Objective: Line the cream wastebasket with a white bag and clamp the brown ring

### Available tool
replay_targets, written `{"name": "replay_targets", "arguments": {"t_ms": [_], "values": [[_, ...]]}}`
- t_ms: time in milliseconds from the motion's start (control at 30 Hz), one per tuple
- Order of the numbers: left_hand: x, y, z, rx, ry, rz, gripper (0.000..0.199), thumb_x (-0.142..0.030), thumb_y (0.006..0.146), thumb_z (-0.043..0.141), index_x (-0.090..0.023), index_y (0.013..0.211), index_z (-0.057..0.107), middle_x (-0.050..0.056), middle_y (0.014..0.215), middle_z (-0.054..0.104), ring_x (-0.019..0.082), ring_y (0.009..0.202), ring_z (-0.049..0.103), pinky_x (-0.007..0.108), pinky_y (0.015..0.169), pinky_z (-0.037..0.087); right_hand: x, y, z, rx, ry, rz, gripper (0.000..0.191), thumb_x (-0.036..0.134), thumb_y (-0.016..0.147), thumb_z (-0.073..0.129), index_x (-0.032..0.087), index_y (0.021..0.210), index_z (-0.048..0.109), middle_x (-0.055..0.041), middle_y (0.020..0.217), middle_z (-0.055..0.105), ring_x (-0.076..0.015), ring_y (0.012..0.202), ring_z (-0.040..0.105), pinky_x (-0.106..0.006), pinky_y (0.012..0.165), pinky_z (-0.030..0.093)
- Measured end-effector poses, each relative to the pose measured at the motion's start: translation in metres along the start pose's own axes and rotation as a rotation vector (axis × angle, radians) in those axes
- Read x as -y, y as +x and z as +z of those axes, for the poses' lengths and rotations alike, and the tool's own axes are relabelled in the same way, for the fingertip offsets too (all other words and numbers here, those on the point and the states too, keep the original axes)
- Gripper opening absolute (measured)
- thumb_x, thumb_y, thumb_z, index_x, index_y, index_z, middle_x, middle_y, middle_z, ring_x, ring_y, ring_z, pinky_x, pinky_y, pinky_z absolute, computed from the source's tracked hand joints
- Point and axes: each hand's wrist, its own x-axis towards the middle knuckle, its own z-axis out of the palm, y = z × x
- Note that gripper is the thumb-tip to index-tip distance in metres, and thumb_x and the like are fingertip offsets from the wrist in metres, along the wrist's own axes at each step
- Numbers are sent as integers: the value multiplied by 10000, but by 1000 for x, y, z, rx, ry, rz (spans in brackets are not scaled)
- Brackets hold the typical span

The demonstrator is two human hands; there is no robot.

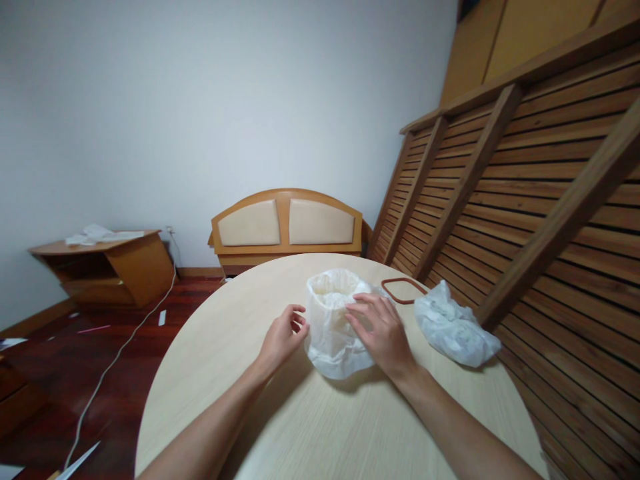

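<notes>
A white plastic bag (327,333) stands upright on the round table. Its top edge is folded over a rounded rim, like a liner over a small bin, though the container beneath is mostly covered. To its left, my left hand (281,337) has loosely bent fingers, with a gap between thumb and fingertips and nothing in it. My right hand (383,328) rests against the bag's right side near the rim, fingers spread apart and not gripping. Whether those fingertips press on the plastic is hard to make out.
On the pale round table (215,393), a brown rounded ring frame (400,301) and a crumpled white bag (453,327) lie to the right. Slatted wooden panels (480,220) lean beyond them. A headboard (285,227) and low cabinet (135,267) stand behind; a cable (120,350) crosses the floor.
</notes>
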Motion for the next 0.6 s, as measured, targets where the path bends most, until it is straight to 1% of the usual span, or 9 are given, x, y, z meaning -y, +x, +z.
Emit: {"name": "replay_targets", "arguments": {"t_ms": [100, 233, 333, 467, 600], "values": [[-2, -1, 0, 16, -2, 7, 299, -307, 797, 589, -207, 1074, 541, -8, 795, 670, 148, 648, 634, 252, 591, 452, -4, -1, -1, -11, 8, -13, 81, 216, 964, 624, 257, 983, 692, -49, 1057, 692, -238, 984, 633, -422, 890, 500], [-5, -2, 2, 51, 2, 13, 248, -298, 798, 590, -212, 1020, 519, -15, 774, 661, 146, 648, 623, 251, 599, 446, -10, -1, 1, 10, 2, 1, 72, 215, 967, 614, 243, 971, 679, -59, 1060, 699, -246, 995, 636, -444, 915, 497], [-4, -4, 3, 77, 20, 29, 195, -272, 787, 598, -218, 948, 503, -15, 763, 655, 146, 656, 613, 254, 618, 450, -15, 0, -1, 79, 20, 0, 89, 205, 968, 587, 230, 963, 673, -84, 1150, 688, -262, 1083, 623, -477, 958, 499], [-2, -5, 3, 102, 75, 26, 166, -235, 769, 605, -233, 887, 489, -28, 734, 645, 146, 647, 602, 249, 623, 441, -27, 2, -8, 198, 69, -90, 88, 189, 935, 599, 232, 927, 675, -91, 1346, 615, -287, 1271, 536, -524, 1047, 467], [0, -6, 3, 109, 141, 18, 166, -235, 773, 614, -238, 893, 500, -28, 747, 660, 155, 653, 612, 252, 620, 436, -37, 1, -15, 234, 76, -142, 64, 174, 887, 638, 229, 888, 671, -91, 1433, 553, -307, 1337, 476, -560, 1095, 425]]}}
